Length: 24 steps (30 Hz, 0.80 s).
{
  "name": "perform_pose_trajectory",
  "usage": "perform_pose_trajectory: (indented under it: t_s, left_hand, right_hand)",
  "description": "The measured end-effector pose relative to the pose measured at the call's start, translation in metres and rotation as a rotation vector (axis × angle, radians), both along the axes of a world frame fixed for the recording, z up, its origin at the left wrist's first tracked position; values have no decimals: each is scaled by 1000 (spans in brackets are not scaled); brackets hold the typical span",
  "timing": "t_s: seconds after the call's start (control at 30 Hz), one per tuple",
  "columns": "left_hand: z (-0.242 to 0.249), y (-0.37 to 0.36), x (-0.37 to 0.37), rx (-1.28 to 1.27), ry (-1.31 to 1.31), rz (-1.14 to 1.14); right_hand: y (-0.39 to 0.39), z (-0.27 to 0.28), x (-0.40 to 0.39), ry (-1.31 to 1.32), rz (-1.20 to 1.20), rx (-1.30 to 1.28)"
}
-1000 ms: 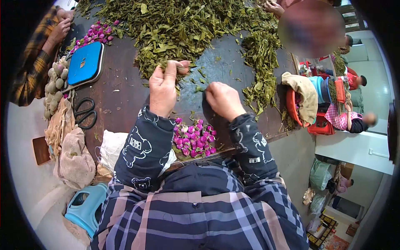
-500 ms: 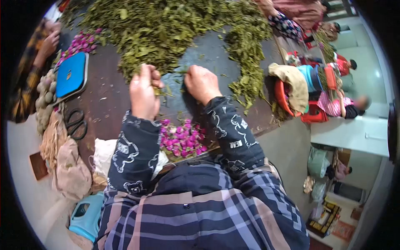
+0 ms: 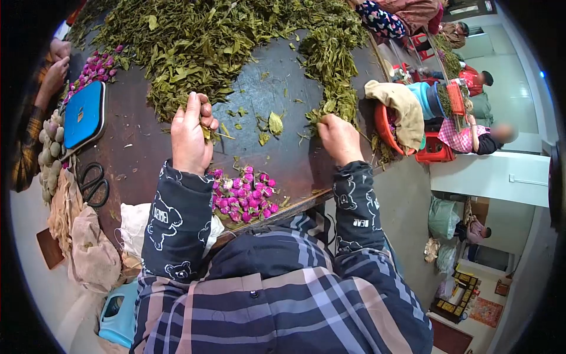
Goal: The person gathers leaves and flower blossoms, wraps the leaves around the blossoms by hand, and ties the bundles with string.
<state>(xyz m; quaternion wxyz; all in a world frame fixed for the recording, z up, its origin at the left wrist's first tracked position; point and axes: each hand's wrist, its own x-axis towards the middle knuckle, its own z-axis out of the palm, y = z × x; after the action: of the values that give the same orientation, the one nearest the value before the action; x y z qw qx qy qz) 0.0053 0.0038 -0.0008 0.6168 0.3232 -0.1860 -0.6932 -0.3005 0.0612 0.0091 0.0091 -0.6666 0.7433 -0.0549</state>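
Note:
My left hand [image 3: 191, 135] is curled around a few dried leaves [image 3: 207, 133], with a thin stem poking out to the right. Beside it spreads a large heap of dried green leaves [image 3: 194, 53]. My right hand [image 3: 342, 139] is closed at the near end of a narrower strip of leaves [image 3: 331, 65]; its fingertips touch the leaf edge, and what they hold, if anything, is hidden. Between my hands lie loose leaf scraps, among them a pale flat leaf [image 3: 275, 124]. Closer to me sits a small pile of magenta dried flowers [image 3: 244, 194].
At left are a blue scale [image 3: 84, 115], black scissors [image 3: 93, 184], more magenta flowers [image 3: 94, 71] and another person's hands [image 3: 58, 62]. A red basin with a sack [image 3: 401, 115] stands off the table's right edge. Other people sit farther right.
My right hand has moved right, from the middle of the table to the leaf strip. My left hand keeps its curled hold. The view has shifted slightly.

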Motion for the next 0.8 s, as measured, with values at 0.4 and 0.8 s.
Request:
perform_pose_trajectory:
  t_s: [0.4, 0.8]
  left_hand:
    - [10, 13, -19, -11, -274, -93]
    - [-7, -3, 2, 20, -7, 102]
  right_hand:
    - [-26, 23, 82, -697, 18, -13]
    - [-31, 12, 153, -237, 605, -377]
